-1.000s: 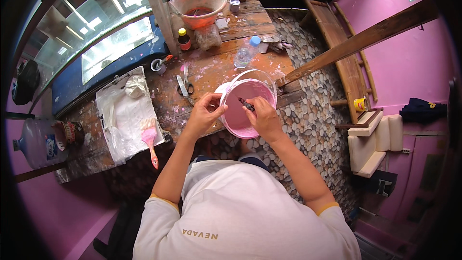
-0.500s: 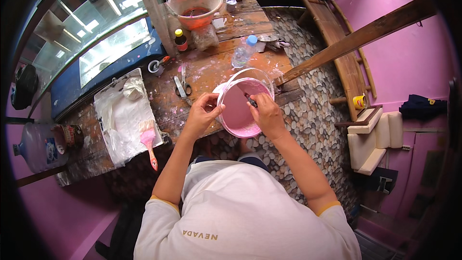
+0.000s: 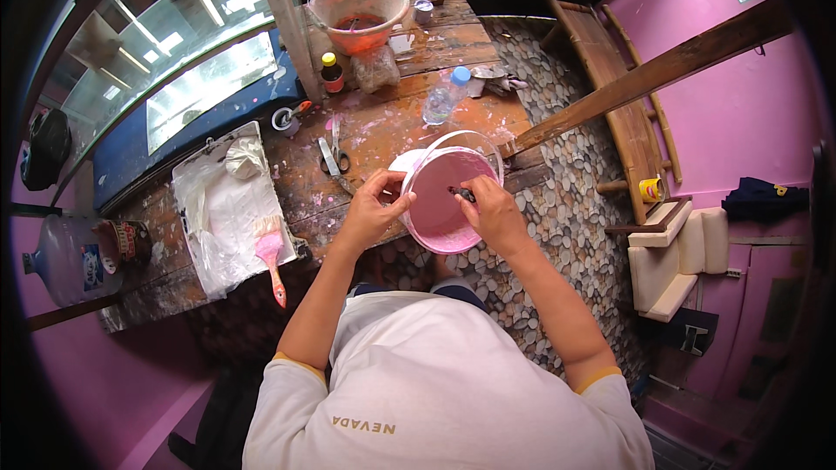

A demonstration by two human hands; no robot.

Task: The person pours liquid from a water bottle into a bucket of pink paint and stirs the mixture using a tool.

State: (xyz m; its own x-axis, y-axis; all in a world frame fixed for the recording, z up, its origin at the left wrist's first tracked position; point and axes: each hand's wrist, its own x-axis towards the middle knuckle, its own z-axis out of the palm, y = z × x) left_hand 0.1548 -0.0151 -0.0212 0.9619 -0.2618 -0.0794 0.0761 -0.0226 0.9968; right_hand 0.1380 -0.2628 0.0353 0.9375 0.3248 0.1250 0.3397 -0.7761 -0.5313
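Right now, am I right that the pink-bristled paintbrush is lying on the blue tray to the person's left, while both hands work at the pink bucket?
Not quite: the tray is white, not blue, as the head view shows. The pink-bristled paintbrush does lie at its near edge, left of the person, while the left hand and right hand work at the pink bucket.

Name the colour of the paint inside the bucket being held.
Pink, seen in the head view inside the bucket.

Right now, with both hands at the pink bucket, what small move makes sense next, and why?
Probably keep the left hand steadying the bucket rim while the right hand works its small dark tool inside: the bucket sits tilted at the table edge, pink paint coating it.
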